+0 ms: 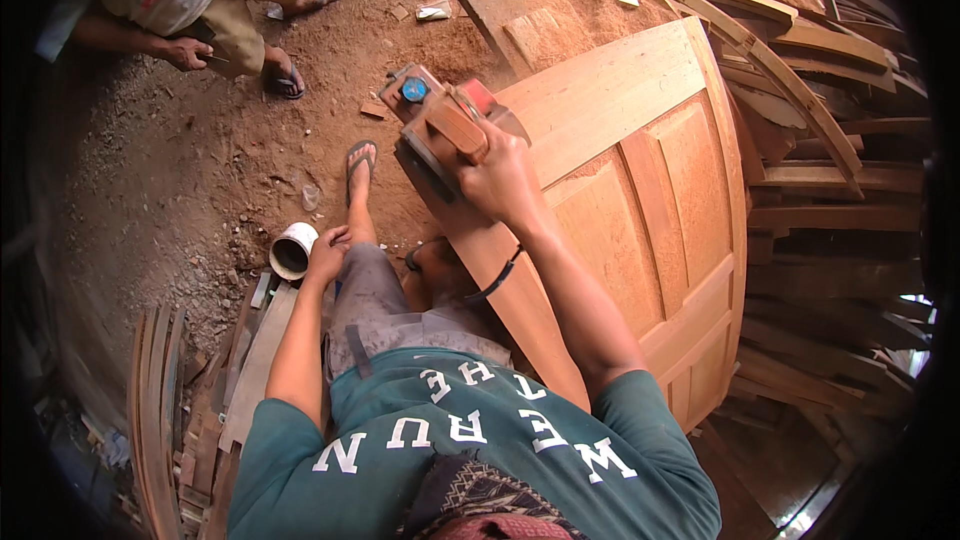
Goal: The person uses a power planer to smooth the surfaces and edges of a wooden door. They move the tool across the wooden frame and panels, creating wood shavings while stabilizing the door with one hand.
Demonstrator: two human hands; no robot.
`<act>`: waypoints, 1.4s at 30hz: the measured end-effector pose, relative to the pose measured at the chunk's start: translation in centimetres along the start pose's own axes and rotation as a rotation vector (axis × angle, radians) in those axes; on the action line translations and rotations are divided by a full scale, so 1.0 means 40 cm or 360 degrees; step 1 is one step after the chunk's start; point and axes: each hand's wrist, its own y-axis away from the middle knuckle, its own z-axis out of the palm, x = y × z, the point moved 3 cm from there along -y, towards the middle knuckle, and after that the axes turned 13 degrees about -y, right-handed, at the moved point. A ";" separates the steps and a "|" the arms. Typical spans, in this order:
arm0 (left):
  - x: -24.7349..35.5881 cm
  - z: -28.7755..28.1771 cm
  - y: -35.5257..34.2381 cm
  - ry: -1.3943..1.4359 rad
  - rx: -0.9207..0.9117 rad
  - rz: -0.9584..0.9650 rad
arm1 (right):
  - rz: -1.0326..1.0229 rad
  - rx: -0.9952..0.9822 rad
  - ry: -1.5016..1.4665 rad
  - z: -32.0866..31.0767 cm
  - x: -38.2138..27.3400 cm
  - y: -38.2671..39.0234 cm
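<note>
My right hand (500, 175) is closed around the rear handle of a dusty power planer (432, 125) with a blue round knob at its front. The planer rests at the left edge of a panelled wooden door (600, 210), partly beyond that edge. Its underside is hidden. My left hand (328, 252) lies loosely on my left knee, fingers stretched out and holding nothing. Fine sawdust covers parts of the door's recessed panels.
A white bucket (293, 249) stands beside my left hand. Wood strips (262, 365) lie at lower left, with stacked offcuts (830, 180) along the right. Beyond the door is a thick board (520, 10). Another person (205, 5) is at upper left, a small object in hand.
</note>
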 end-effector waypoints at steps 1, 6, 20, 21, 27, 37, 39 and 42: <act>-0.003 0.001 -0.002 0.0003 0.0002 -0.0004 | -0.0031 0.0022 -0.0010 0.011 -0.009 -0.022; 0.060 0.027 -0.021 0.0007 0.0000 0.0095 | -0.0060 0.0028 0.0077 0.012 -0.036 -0.059; 0.667 0.162 0.370 -0.0688 0.0283 0.1822 | 0.0602 0.0016 0.0025 -0.174 0.096 0.640; 0.668 0.207 0.411 -0.0763 -0.0001 0.1991 | 0.0575 0.0000 0.0035 -0.175 0.135 0.677; 0.605 0.342 0.434 -0.1179 -0.0427 0.2687 | 0.0571 -0.0101 0.0008 -0.186 0.180 0.776; 0.574 0.352 0.389 -0.1391 -0.0356 0.2626 | 0.0571 -0.0164 0.0026 -0.152 0.191 0.725; 0.556 0.324 0.400 -0.1089 -0.0097 0.2401 | 0.0477 -0.0132 0.0034 -0.137 0.170 0.688; 0.556 0.230 0.423 -0.0881 0.0361 0.2123 | 0.0438 -0.0119 0.0025 -0.111 0.137 0.622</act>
